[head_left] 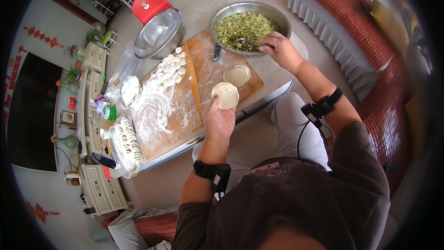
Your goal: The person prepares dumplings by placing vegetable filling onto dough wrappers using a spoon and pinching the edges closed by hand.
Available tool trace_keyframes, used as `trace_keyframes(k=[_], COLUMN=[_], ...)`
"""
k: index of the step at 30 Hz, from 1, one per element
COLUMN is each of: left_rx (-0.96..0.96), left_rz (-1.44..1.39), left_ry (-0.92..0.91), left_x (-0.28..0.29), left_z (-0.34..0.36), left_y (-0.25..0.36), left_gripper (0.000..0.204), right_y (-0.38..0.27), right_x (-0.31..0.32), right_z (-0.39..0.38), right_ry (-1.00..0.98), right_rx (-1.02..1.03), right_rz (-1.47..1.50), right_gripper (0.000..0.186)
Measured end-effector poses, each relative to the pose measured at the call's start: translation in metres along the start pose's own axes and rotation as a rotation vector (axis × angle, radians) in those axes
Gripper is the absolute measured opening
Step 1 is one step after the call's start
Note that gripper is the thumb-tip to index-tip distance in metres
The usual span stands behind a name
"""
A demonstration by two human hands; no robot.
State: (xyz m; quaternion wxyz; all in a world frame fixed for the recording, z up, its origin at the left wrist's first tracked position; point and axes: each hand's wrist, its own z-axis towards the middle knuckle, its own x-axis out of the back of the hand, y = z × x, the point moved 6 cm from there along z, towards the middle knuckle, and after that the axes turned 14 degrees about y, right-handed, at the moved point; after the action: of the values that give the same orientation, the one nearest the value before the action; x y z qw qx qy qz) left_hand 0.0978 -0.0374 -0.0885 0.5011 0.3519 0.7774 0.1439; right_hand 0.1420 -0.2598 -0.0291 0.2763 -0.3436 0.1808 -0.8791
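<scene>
On my left hand (219, 121) rests a round, flat dumpling wrapper (225, 95), held at the fingers over the front edge of the wooden board (249, 85). My right hand (280, 52) is at the near right rim of a wide metal bowl (213, 27). Its fingers are closed on what looks like a metal spoon (250, 42), whose tip is in the chopped green filling (245, 24). More wrappers (236, 75) lie stacked on the board just beyond my left hand. A long wooden rolling pin (193, 83) lies across the board, left of the wrappers.
Small dough pieces (169, 71) and loose flour cover the board's left part. A dark-handled tool (217, 53) lies near the filling bowl. Shaped dumplings (126, 140) fill a tray at left. Behind stand a bag-lined metal bowl (158, 34) and a red chair (149, 5); a sofa (342, 23) is right.
</scene>
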Motion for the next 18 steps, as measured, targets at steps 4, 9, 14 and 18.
trace_keyframes(k=[4,9,14,18], left_rx=[0.031,0.056,0.054,0.075], left_rz=[-0.009,-0.007,-0.007,-0.037], left_ry=[0.03,0.059,0.052,0.023], left_x=[-0.003,0.001,0.002,0.004], left_z=[-0.003,-0.001,0.0,0.002], left_y=[-0.006,-0.006,-0.008,-0.009], left_gripper=[0.035,0.035,0.035,0.035], right_y=[0.013,0.008,0.0,-0.009], right_x=[-0.018,-0.017,-0.028,-0.029], right_z=[0.018,0.025,0.012,-0.006], right_ry=[-0.069,-0.126,-0.106,-0.151], right_rx=[0.083,-0.038,-0.09,-0.106], right_rz=[-0.009,-0.102,-0.103,-0.13], right_gripper=[0.019,0.019,0.017,0.015])
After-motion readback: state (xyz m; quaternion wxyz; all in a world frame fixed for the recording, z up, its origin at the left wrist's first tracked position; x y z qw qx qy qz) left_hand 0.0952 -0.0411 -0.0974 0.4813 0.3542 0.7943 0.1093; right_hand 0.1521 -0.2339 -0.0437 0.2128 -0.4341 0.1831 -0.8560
